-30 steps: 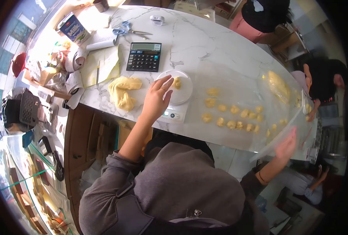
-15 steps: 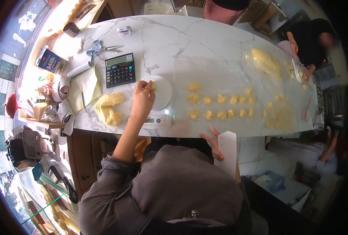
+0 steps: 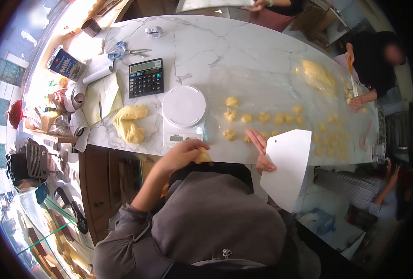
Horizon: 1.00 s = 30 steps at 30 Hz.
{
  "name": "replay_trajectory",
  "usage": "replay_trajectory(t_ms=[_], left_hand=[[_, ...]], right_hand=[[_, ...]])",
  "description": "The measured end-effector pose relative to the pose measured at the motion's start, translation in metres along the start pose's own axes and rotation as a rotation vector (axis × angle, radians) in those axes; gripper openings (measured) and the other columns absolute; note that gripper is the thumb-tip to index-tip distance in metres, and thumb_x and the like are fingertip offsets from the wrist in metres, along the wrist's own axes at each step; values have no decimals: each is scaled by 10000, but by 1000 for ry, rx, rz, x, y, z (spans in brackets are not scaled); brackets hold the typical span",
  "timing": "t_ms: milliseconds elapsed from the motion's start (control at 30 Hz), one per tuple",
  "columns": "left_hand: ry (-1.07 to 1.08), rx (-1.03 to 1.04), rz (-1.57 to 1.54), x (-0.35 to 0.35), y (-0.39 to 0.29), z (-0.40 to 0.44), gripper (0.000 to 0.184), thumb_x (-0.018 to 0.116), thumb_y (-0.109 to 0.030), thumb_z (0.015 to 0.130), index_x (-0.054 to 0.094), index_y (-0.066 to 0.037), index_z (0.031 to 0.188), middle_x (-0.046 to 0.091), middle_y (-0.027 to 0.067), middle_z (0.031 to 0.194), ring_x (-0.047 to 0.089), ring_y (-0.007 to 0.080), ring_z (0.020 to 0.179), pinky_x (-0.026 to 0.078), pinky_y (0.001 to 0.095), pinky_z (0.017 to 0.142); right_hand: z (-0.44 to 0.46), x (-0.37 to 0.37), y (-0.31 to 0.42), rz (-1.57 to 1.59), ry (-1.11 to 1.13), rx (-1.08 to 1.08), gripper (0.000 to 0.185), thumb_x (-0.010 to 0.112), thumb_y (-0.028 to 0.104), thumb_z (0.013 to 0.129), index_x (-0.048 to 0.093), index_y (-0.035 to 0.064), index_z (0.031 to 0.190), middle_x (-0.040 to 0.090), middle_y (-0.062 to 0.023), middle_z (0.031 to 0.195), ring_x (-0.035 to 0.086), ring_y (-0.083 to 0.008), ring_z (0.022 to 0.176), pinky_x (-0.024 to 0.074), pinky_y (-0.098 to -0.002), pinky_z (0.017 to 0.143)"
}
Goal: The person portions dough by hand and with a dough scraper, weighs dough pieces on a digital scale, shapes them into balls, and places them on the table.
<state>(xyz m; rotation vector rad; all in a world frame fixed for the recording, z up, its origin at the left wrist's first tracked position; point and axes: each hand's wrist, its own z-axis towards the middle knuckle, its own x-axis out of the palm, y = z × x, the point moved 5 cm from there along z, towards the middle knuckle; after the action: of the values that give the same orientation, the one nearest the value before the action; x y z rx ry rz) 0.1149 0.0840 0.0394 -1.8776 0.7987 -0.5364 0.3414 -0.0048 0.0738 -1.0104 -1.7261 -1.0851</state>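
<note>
My left hand (image 3: 182, 156) is closed on a small piece of yellow dough (image 3: 203, 156) at the table's near edge, just below the scale. In my right hand (image 3: 263, 156) is a flat white dough scraper (image 3: 289, 160), gripped by its side while some fingers stretch forward. The white digital scale (image 3: 184, 107) has nothing on its round plate; its display reading is too small to tell. To its left lies a larger lump of dough (image 3: 131, 124). Rows of small dough balls (image 3: 247, 118) sit right of the scale, some hidden behind the scraper.
A calculator (image 3: 146, 78), blue scissors (image 3: 123, 50), paper with a pen (image 3: 100, 109) and a milk can (image 3: 67, 64) lie left. A big dough mass (image 3: 316, 76) rests far right, near a co-worker's hand (image 3: 356, 103). Another person holds a tray (image 3: 216, 4) at the back.
My left hand has come off the scale plate toward me, taking the dough piece along. My right hand has raised the scraper and turned its broad face into view. A tray has appeared at the back.
</note>
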Motion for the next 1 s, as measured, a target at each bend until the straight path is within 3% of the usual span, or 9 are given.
replay_trajectory(t_ms=[100, 300, 400, 500, 600, 700, 800, 900, 1000], left_hand=[[-44, -38, -31, 36, 15, 19, 235, 493, -71, 840, 601, 3, 1036, 612, 78, 832, 565, 134, 760, 467, 265, 711], [-591, 299, 248, 33, -39, 28, 234, 536, -52, 823, 587, 44, 1031, 577, 163, 786, 598, 252, 764, 484, 324, 697], [-528, 332, 440, 46, -26, 49, 214, 539, -24, 799, 595, 52, 991, 560, 201, 823, 577, 332, 766, 478, 365, 685], [-467, 298, 241, 72, -19, 63, 172, 526, -2, 780, 595, 60, 925, 548, 232, 861, 550, 382, 802, 467, 392, 688], [-507, 383, 343, 76, -26, 84, 143, 507, 12, 776, 584, 63, 886, 548, 237, 855, 544, 405, 812, 464, 405, 693], [-545, 600, 338, 75, -50, 104, 121, 505, 6, 774, 577, 53, 860, 552, 238, 864, 547, 407, 812, 457, 415, 693], [-526, 356, 309, 74, -63, 129, 123, 503, 3, 774, 581, 32, 864, 558, 235, 886, 541, 408, 826, 445, 430, 702], [-370, 312, 322, 80, -64, 153, 112, 509, -14, 782, 579, 18, 864, 564, 223, 902, 529, 398, 870, 438, 428, 723], [-555, 728, 525, 83, -61, 175, 223, 559, -17, 751, 591, -10, 972, 593, 164, 920, 569, 335, 825, 457, 390, 699]], right_hand=[[8, -2, 10, -5, 69, 12, 668, 450, 283, 895, 126, 23, 1417, 74, -64, 1506, 346, -46, 449, 285, -182, 446], [8, 0, 18, -101, 90, 105, 674, 468, 260, 888, 124, 28, 1419, 80, -58, 1506, 351, -34, 449, 293, -176, 456], [6, 1, 21, -126, 78, 187, 681, 475, 262, 884, 123, 42, 1423, 65, -44, 1509, 357, -35, 450, 298, -176, 468], [7, 5, 25, -161, 106, 219, 680, 474, 272, 884, 125, 60, 1427, 54, -27, 1512, 363, -44, 451, 304, -183, 479], [8, 8, 33, -241, 195, 205, 666, 461, 276, 891, 126, 72, 1430, 50, -15, 1513, 370, -52, 453, 314, -192, 487], [10, 14, 41, -268, 261, 183, 665, 459, 279, 893, 124, 76, 1431, 44, -24, 1513, 374, -54, 457, 321, -200, 489], [13, 14, 51, -213, 294, 133, 691, 465, 289, 892, 97, 58, 1429, 32, -23, 1513, 398, -61, 439, 309, -205, 453], [16, 19, 63, -219, 307, 83, 716, 471, 299, 888, 75, 46, 1428, 22, -30, 1513, 409, -64, 429, 306, -206, 429], [15, 26, 75, -263, 311, 25, 686, 450, 323, 894, 108, 65, 1430, 33, -57, 1511, 377, -55, 429, 314, -204, 450]])
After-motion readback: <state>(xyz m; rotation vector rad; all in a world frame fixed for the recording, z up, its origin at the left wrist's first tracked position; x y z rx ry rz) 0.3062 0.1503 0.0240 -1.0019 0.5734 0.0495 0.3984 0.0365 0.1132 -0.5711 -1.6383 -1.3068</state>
